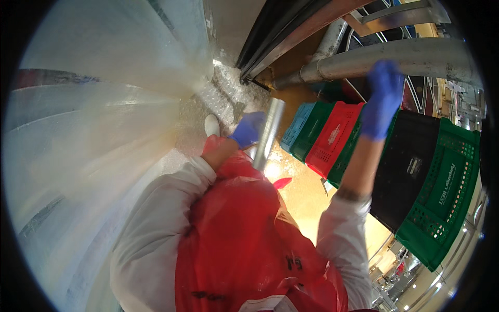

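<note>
My left hand [247, 131], in a blue glove, is low in front of my red apron [234, 244]. It is right beside a shiny metal tube [270, 130], which covers its fingertips, so I cannot make out whether it grips the tube. Raised on the right is my right hand [383, 99], also blue-gloved and smeared by motion. It overlaps a row of stacked plastic crates in view; the nearest are a black crate [408, 166] and a red crate [335, 135]. Its fingers are too blurred to read, and touch with the crates cannot be told.
Cloudy plastic strip curtains [93, 119] fill the left side. A green crate [442, 197] ends the crate row at right. Behind the crates runs a thick grey pipe [395, 56]. Ahead lies a wet metal floor plate [218, 99], and a white boot [212, 125] stands near it.
</note>
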### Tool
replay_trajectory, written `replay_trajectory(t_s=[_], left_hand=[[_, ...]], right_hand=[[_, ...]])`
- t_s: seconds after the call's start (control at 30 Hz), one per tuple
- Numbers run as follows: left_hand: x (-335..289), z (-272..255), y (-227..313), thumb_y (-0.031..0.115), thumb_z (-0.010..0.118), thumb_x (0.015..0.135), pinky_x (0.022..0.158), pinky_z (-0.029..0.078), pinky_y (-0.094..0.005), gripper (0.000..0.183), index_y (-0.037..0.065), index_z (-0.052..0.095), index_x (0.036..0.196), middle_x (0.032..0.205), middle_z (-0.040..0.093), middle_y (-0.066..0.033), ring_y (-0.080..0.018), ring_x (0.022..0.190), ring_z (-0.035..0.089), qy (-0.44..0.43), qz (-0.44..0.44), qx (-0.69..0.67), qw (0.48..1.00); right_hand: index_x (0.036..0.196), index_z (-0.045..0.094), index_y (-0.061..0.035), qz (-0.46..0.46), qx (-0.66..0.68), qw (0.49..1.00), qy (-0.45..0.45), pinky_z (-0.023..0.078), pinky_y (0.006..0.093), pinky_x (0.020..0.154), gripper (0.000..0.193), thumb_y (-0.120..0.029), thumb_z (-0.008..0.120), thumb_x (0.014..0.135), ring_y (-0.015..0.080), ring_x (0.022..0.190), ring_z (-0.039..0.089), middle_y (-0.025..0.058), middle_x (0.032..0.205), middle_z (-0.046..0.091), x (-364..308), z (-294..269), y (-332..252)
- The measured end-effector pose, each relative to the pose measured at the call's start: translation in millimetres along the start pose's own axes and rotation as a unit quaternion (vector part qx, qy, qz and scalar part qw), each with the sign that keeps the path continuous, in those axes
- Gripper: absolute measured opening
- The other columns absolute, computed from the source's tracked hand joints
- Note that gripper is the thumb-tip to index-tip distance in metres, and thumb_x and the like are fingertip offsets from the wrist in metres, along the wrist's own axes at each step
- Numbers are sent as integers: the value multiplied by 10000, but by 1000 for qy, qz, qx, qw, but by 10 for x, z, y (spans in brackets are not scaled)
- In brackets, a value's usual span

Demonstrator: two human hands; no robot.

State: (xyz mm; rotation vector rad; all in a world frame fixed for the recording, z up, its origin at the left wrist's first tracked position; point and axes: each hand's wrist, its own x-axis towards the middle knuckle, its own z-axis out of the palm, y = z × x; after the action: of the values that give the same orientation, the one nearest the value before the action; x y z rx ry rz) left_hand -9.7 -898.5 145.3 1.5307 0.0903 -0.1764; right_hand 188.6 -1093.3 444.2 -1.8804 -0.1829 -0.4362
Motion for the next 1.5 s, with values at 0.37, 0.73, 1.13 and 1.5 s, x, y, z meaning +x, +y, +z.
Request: replay_trajectory(t_s=[0.37, 0.73, 1.13, 1.5], left_hand=[[-1168, -1390, -377, -105, 691, 768, 987, 514, -353, 249, 95, 611, 892, 986, 685, -54, -214, 1074, 665, 172, 70, -92, 978], [-1205, -1268, -348, -155, 686, 757, 1076, 482, -380, 283, 85, 602, 881, 961, 667, -40, -212, 1118, 653, 233, -1, -128, 964], [-150, -1811, -232, -131, 687, 706, 1096, 476, -439, 301, 56, 580, 917, 989, 669, -85, -308, 1194, 653, 207, -23, -122, 970], [131, -1904, -276, -154, 667, 684, 1076, 496, -441, 331, 66, 573, 913, 984, 665, -79, -301, 1190, 652, 155, -24, -89, 984]], right_hand=[[1248, 711, -155, -276, -552, 785, -50, 545, 330, 838, 443, -55, 756, 818, 197, 896, 708, 94, 999, 748, 2121, 241, 629], [1070, 742, 20, -12, 22, 999, 28, 593, 344, 775, 305, 78, 711, 772, 228, 863, 712, 126, 964, 733, 1788, 278, 750], [1047, 688, 89, 49, 226, 941, 247, 615, 467, 782, 244, 36, 601, 826, 295, 878, 700, 166, 1027, 696, 561, 632, -77], [936, 652, 81, -32, 163, 947, 273, 581, 391, 644, 156, 46, 606, 791, 224, 769, 674, 125, 918, 673, 927, 767, 21]])
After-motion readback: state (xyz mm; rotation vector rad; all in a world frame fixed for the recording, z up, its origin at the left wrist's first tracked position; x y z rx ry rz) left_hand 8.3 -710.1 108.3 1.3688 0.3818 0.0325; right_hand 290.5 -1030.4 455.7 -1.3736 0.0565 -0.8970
